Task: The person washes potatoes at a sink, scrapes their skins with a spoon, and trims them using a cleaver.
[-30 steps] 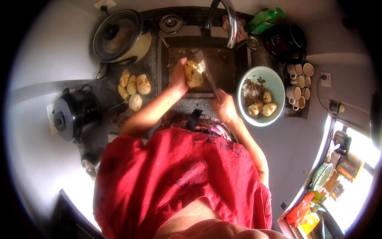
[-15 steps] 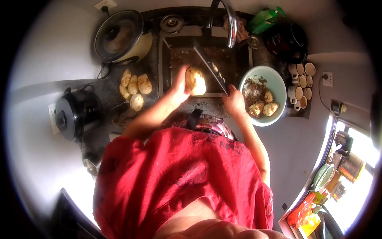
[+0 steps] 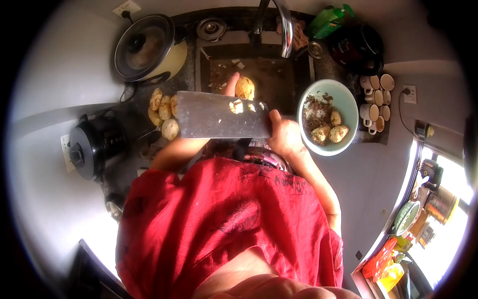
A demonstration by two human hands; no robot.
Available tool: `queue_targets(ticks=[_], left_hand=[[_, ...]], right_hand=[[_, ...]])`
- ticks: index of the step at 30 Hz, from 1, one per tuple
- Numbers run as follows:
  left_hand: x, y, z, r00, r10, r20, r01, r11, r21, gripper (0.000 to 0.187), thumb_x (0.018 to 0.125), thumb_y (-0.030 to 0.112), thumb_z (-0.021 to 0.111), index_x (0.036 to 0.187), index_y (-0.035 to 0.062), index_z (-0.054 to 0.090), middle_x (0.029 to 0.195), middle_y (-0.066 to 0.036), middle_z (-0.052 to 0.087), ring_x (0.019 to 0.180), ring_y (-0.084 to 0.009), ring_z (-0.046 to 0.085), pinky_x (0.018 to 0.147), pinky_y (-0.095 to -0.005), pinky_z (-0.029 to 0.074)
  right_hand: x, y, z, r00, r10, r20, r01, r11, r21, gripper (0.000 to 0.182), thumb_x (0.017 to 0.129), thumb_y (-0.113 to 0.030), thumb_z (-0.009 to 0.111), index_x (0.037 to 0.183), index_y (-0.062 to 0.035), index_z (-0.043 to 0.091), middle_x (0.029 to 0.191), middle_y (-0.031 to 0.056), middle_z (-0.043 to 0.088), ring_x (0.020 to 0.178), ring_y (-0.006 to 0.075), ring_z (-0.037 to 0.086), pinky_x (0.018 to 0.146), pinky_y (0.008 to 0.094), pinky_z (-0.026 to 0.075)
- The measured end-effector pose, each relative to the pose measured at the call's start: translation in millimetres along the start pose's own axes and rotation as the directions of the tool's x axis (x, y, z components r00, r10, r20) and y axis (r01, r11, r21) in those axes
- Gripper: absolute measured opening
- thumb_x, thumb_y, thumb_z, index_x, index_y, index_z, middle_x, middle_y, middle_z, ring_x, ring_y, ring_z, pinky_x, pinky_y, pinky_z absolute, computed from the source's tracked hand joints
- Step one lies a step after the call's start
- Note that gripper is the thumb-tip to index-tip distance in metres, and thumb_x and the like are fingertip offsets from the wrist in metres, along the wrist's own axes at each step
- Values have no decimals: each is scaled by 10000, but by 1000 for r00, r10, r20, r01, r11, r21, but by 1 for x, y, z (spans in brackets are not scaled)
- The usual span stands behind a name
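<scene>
1. So, the right hand (image 3: 286, 134) is clenched around the handle end of a big cleaver (image 3: 206, 122). The broad side of the blade faces up at the camera, stretching across to the left, with pale bits stuck on it.

2. The left hand (image 3: 231, 85) is grasping a yellowish tuber (image 3: 245, 87) with brown patches, over the near part of the sink (image 3: 286, 77). Most of that hand is hidden behind the blade, so I can't tell how all the fingers sit. The blade also covers the tuber's lower end.

3. Pale and brown scraps (image 3: 240, 65) are lying in the sink, and a curved metal faucet (image 3: 287, 37) hangs over its far side.

4. Just right of the sink there's a pale green bowl (image 3: 351, 102). It's got dark brown peelings (image 3: 317, 110) toward the left, plus three smaller tubers (image 3: 338, 133) toward the right and near side.

5. Over on the left, a bunch of loose tubers (image 3: 170, 129) sits on the worktop (image 3: 190, 82), one partly behind the blade tip. A big lidded pot (image 3: 172, 62) is beyond them, and a bunch of light mugs (image 3: 368, 113) is right of the bowl.
</scene>
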State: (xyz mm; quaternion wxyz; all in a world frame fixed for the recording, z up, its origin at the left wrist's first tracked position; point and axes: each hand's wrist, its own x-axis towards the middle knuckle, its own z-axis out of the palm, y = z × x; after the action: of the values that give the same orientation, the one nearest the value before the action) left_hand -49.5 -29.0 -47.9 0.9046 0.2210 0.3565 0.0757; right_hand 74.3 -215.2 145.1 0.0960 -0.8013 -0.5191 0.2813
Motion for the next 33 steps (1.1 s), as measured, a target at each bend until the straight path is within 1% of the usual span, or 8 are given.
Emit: queue_targets(ticks=[6,9,11,18,22,24,31,33], left_hand=[[-83,24,62,893,448,-40,-447,894,29,377,911,437,548,944,71,630,861,-80,653,788,-190,647,711,-343,552],[-81,46,81,998,53,37,-41,959,-282,385,939,398,538,1103,53,586,922,-77,656,826,-176,649,756,-353,544],[-80,44,83,998,62,-29,-68,965,-253,385,921,463,538,935,85,610,845,-73,655,775,-185,650,736,-339,544],[-44,20,34,950,301,86,-309,945,108,453,984,430,412,1308,116,460,1071,-83,599,916,-183,628,817,-327,528],[-60,22,40,946,244,211,-254,967,18,448,982,424,421,1309,120,459,1081,-83,600,915,-174,628,804,-335,530],[-86,27,80,909,403,-104,-396,915,78,434,973,435,439,1211,86,534,1001,-83,627,877,-169,638,787,-338,534],[-63,31,65,978,196,77,-168,946,-276,328,960,432,484,911,126,592,837,-22,615,788,-141,613,721,-314,523],[-58,30,71,956,271,-107,-290,928,-235,302,985,386,449,941,126,595,818,-24,610,767,-142,613,708,-317,524]], right_hand=[[14,30,20,996,75,-48,-75,997,5,387,666,-104,612,1021,-31,478,744,231,640,748,413,639,708,483,506],[17,37,24,989,144,-42,-142,989,49,424,673,-122,656,1053,-35,489,818,248,643,806,433,630,738,493,509],[15,36,25,987,149,-62,-146,988,43,411,684,-132,661,1050,-37,502,822,247,644,808,433,629,740,492,507],[7,3,5,999,51,13,-52,990,133,301,717,-150,620,971,-35,507,763,238,640,790,431,626,728,497,498],[12,14,16,998,59,10,-60,995,77,309,712,-142,611,983,-38,505,775,242,640,802,427,627,734,496,496],[14,19,17,995,101,19,-102,993,58,322,705,-130,603,996,-36,503,790,246,641,813,422,628,741,491,498],[21,40,45,989,151,-1,-151,987,59,388,693,-122,619,1055,-36,508,826,253,645,834,417,632,759,483,503],[21,44,49,983,183,-3,-182,981,61,388,705,-129,622,1064,-34,511,843,254,647,846,418,631,777,482,502]])
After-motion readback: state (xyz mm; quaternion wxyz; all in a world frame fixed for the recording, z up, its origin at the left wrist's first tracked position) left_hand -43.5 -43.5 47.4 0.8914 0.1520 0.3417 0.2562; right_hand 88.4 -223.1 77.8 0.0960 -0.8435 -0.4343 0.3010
